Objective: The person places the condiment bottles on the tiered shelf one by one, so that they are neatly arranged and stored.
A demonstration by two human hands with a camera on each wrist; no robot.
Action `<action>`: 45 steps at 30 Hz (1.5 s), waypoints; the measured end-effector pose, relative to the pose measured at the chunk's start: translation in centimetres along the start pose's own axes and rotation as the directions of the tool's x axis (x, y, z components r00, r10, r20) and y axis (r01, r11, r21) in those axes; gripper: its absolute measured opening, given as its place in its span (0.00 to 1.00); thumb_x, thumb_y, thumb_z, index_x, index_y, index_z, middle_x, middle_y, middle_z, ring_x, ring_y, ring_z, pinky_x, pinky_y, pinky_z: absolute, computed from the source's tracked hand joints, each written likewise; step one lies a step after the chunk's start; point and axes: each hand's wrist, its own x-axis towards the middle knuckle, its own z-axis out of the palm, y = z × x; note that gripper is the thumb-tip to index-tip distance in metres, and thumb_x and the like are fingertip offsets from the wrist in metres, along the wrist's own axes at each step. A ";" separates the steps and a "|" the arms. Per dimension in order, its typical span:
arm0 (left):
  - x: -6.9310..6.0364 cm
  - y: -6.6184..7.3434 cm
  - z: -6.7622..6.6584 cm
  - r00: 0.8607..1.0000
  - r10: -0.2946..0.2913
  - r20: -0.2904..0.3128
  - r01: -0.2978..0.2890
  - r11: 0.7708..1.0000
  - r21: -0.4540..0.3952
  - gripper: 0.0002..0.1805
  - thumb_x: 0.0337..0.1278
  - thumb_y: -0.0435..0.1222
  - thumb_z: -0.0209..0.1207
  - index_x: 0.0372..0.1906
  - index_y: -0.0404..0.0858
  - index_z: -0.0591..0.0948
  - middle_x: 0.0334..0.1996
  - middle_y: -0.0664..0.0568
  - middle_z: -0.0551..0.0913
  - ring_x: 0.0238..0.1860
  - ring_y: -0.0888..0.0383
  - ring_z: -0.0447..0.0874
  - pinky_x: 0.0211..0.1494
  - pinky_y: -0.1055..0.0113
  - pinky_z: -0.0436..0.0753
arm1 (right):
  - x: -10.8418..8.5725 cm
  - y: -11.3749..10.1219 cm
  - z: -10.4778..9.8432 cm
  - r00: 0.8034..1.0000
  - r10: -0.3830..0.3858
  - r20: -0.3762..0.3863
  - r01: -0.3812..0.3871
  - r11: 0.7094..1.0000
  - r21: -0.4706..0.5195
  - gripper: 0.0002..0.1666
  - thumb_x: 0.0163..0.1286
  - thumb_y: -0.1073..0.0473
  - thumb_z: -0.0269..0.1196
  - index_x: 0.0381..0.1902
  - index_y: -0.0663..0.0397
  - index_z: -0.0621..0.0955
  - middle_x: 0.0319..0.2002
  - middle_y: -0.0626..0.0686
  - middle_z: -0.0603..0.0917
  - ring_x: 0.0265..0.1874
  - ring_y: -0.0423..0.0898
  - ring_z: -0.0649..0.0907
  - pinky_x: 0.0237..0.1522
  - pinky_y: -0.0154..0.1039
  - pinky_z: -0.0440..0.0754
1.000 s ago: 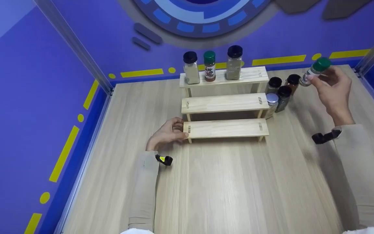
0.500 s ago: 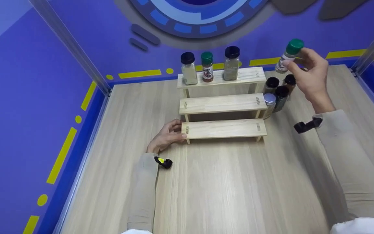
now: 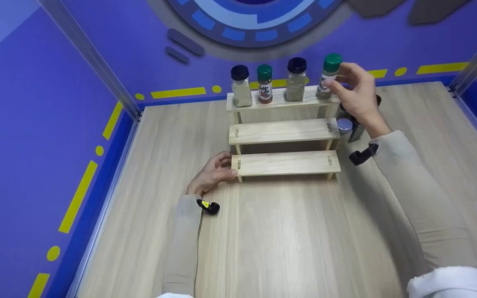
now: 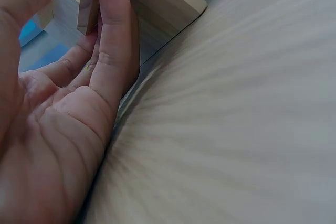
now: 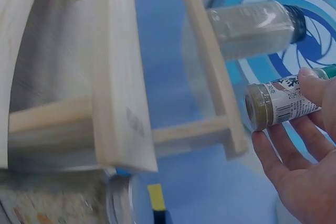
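In my right hand (image 3: 356, 91) is a small spice jar (image 3: 327, 82) with a green cap, pinched between thumb and fingers. It is upright over the right end of the top board of a three-step wooden rack (image 3: 284, 131). A narrow gap separates the jar's base (image 5: 255, 107) from the board's edge (image 5: 212, 61) in the right wrist view. Three spice jars stand along that top board: a black-capped one (image 3: 242, 91), a green-capped one (image 3: 265, 89) and another black-capped one (image 3: 295, 85). My left hand (image 3: 211, 174) grips the left end of the lowest step (image 3: 286, 163).
Right of the rack, several more jars stand on the table (image 3: 288, 236), partly hidden behind my right hand; one has a silvery lid (image 3: 344, 125). A blue-purple back wall (image 3: 118, 49) rises close behind the rack.
My right hand has carried the green-capped spice jar leftward, from beyond the jars on the table to the top board's right end, lifting then lowering it. The left hand stays on the lowest step.
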 end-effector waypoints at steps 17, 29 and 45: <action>0.0 0.1 0.2 1.000 -0.012 -0.013 0.012 1.000 0.012 0.31 0.60 0.21 0.67 0.67 0.31 0.71 0.58 0.46 0.81 0.52 0.53 0.87 0.50 0.65 0.93 | -0.4 0.0 1.0 0.992 0.101 0.075 -0.094 0.991 -0.093 0.27 0.72 0.58 0.73 0.67 0.51 0.82 0.61 0.54 0.87 0.57 0.44 0.87 0.65 0.41 0.86; 0.1 0.1 0.0 0.999 -0.030 -0.022 0.030 0.999 0.013 0.33 0.59 0.20 0.66 0.69 0.31 0.70 0.59 0.45 0.81 0.50 0.54 0.88 0.46 0.66 0.93 | -1.1 -1.6 -1.6 0.997 0.028 0.074 -0.027 0.999 -0.017 0.26 0.72 0.64 0.72 0.66 0.56 0.82 0.62 0.58 0.87 0.57 0.43 0.88 0.62 0.33 0.86; 0.1 0.2 0.0 0.999 -0.033 -0.016 0.034 0.999 0.022 0.34 0.59 0.21 0.66 0.70 0.28 0.68 0.60 0.44 0.80 0.51 0.53 0.87 0.49 0.65 0.93 | -6.1 1.3 -5.7 0.997 0.041 0.068 -0.035 0.995 -0.098 0.27 0.71 0.67 0.72 0.67 0.60 0.81 0.61 0.60 0.86 0.57 0.43 0.87 0.59 0.27 0.85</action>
